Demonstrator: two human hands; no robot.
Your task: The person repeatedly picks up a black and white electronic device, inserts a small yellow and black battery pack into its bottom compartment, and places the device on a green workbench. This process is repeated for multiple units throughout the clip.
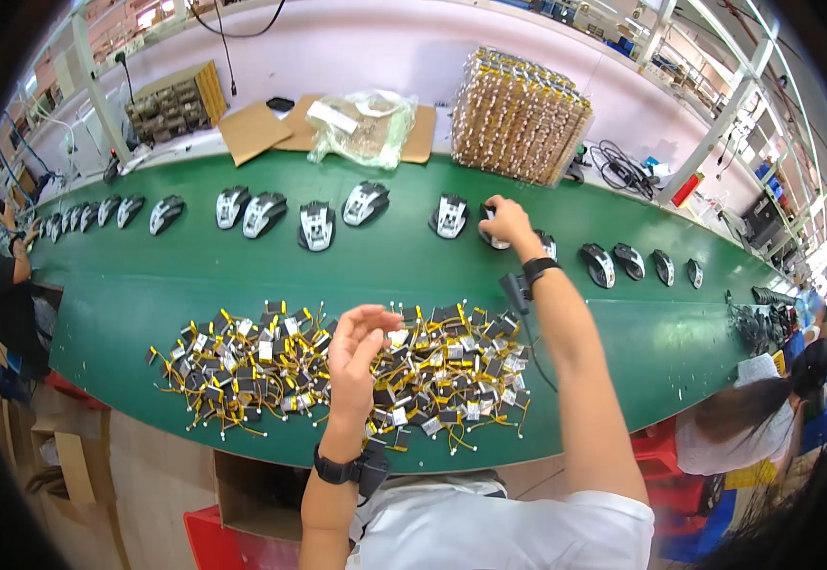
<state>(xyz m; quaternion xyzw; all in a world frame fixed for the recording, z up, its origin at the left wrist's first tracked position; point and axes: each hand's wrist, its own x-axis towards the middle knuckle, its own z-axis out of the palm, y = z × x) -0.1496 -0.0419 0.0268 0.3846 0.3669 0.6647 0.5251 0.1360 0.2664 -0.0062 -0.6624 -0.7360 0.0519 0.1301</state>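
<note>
At the far side of the green table, my right hand (508, 221) is closed on a black-and-silver computer mouse (497, 244), which its fingers partly hide. Beside it on the left stands another computer mouse (449, 217); one more (548, 244) is half covered by my right forearm. My left hand (356, 344) hovers over a wide pile of small battery packs (252, 366) with yellow tape and thin wires. Its fingers are loosely curved, thumb apart, and nothing shows between them.
Several more mice (316, 226) line the table to both sides. Behind them are cardboard with a clear plastic bag (366, 128) and a tall stack of packed parts (520, 119). A black cable runs beside my right forearm. People sit at both table ends.
</note>
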